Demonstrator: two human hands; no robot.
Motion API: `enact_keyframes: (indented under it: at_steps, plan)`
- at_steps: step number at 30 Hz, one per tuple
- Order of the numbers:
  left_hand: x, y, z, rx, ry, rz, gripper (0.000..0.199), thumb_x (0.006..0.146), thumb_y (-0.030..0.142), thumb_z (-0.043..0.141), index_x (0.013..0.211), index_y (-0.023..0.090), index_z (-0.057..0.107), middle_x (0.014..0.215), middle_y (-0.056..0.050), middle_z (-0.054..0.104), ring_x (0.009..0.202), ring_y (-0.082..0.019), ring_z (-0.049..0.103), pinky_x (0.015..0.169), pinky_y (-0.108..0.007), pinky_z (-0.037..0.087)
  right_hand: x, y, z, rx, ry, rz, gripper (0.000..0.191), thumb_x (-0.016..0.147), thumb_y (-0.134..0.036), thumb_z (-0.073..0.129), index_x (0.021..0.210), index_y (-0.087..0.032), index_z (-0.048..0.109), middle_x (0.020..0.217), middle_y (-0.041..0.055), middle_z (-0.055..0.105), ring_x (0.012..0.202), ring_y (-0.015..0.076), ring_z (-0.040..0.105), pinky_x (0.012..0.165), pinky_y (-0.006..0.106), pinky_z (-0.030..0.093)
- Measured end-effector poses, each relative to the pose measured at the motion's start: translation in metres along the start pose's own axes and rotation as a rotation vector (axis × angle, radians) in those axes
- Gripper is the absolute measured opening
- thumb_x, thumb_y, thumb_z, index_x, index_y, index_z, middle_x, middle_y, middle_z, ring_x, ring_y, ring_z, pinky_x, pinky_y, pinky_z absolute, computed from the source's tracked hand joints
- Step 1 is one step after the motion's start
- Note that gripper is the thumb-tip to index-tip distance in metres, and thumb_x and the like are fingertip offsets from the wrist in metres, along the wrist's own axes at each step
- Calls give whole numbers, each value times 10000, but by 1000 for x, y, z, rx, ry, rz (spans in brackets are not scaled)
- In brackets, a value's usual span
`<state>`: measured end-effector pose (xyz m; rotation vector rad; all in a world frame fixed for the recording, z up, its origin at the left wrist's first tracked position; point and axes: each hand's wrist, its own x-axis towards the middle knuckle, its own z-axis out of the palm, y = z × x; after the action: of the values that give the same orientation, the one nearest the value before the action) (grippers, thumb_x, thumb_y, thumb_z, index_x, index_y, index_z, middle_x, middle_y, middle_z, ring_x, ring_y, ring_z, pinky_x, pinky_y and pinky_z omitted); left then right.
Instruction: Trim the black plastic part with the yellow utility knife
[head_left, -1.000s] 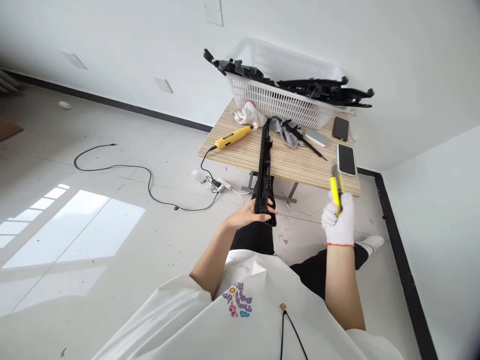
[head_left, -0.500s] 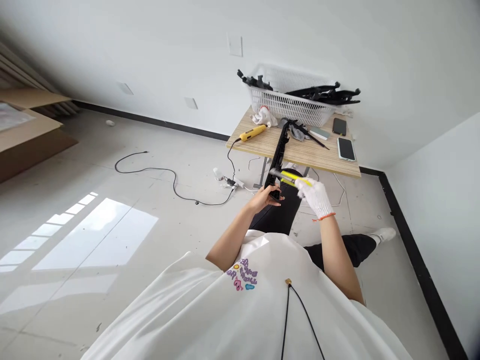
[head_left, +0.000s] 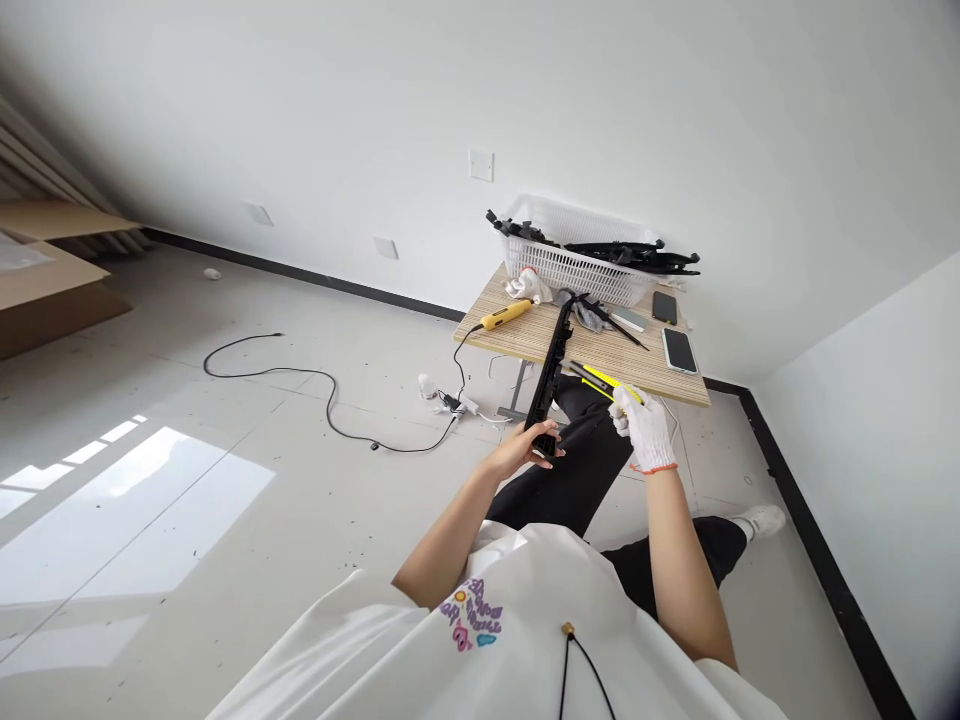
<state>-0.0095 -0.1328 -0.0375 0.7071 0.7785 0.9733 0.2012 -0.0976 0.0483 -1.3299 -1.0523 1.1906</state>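
Note:
My bare left hand (head_left: 529, 446) is closed around the near end of a long black plastic part (head_left: 551, 380). The part slants up and away from me, its far end over the table (head_left: 499, 345). In a white knit glove with an orange cuff, my right hand (head_left: 643, 425) grips a yellow utility knife (head_left: 602, 380). The knife points up and left, its tip close to the side of the plastic part; whether they touch I cannot tell. Behind the part's far end, another thin black piece (head_left: 619, 328) lies on the table.
A white plastic basket (head_left: 570, 268) of black parts stands at the table's back. A yellow corded tool (head_left: 506, 315), a white glove (head_left: 529, 285) and two phones (head_left: 679, 350) (head_left: 664, 308) lie on the table. A black cable (head_left: 330, 400) trails over the floor.
The view has tilted up, so everything sits lower in the picture. My right hand has shifted slightly right of the black part, and the knife tip now points farther up along it.

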Motion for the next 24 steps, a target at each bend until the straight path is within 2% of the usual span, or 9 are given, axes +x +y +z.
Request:
enact_keyframes:
  at_steps: [4, 7, 8, 11, 14, 18, 21, 24]
  plan:
    - [4, 5, 1, -49, -52, -44, 406, 852, 541, 607, 1028, 176, 595, 806, -54, 672, 716, -237, 731, 472, -257, 563, 8, -4, -5, 48, 1, 6, 341, 733, -498, 714, 874, -210, 597, 586, -33, 553, 415, 65, 395, 339, 182, 259]
    - [10, 8, 1, -73, -86, -80, 470, 853, 582, 582, 1071, 166, 604, 803, -79, 706, 713, -255, 736, 475, -263, 552, 11, -4, -14, -1, -189, 86, 342, 741, -453, 732, 942, -194, 634, 604, -19, 577, 448, 71, 423, 375, 182, 290]
    - [12, 8, 1, -83, -95, -87, 486, 849, 582, 590, 1087, 158, 608, 799, -86, 716, 719, -260, 738, 507, -276, 562, 12, -3, -17, -22, -216, 99, 352, 748, -443, 730, 975, -188, 645, 598, -17, 575, 452, 74, 425, 383, 185, 296]
    - [20, 7, 2, -143, -128, -89, 512, 849, 574, 604, 1106, 131, 620, 747, -86, 729, 734, -260, 739, 687, -342, 586, 19, 0, -27, -57, -139, 80, 380, 781, -444, 697, 1049, -178, 653, 605, -11, 582, 445, 80, 422, 377, 194, 286]
    - [32, 5, 5, -205, -164, -71, 504, 869, 554, 590, 1108, 112, 623, 703, -78, 726, 734, -256, 738, 795, -376, 564, 31, 6, -29, -77, -172, 116, 361, 783, -443, 697, 1025, -178, 658, 623, 3, 601, 444, 89, 434, 369, 202, 289]
    - [53, 7, 12, -289, -173, -75, 494, 861, 548, 593, 1110, 122, 608, 705, -69, 716, 655, -241, 729, 707, -356, 577, 56, 13, -24, 54, -52, 71, 332, 786, -489, 683, 956, -207, 637, 700, 19, 650, 497, 103, 507, 412, 208, 367]
    - [71, 11, 17, -316, -162, -123, 467, 880, 532, 559, 1144, 147, 583, 743, -60, 709, 604, -228, 719, 572, -320, 578, 85, 11, -24, 56, -156, 64, 346, 754, -451, 730, 987, -214, 635, 747, 23, 674, 585, 128, 583, 501, 229, 445]
    - [86, 19, 21, -299, -112, -129, 420, 921, 489, 497, 1176, 162, 564, 783, -48, 689, 536, -198, 696, 468, -281, 552, 125, 5, -31, 35, -148, -5, 351, 742, -466, 732, 965, -215, 629, 751, 16, 677, 592, 131, 597, 528, 242, 459]
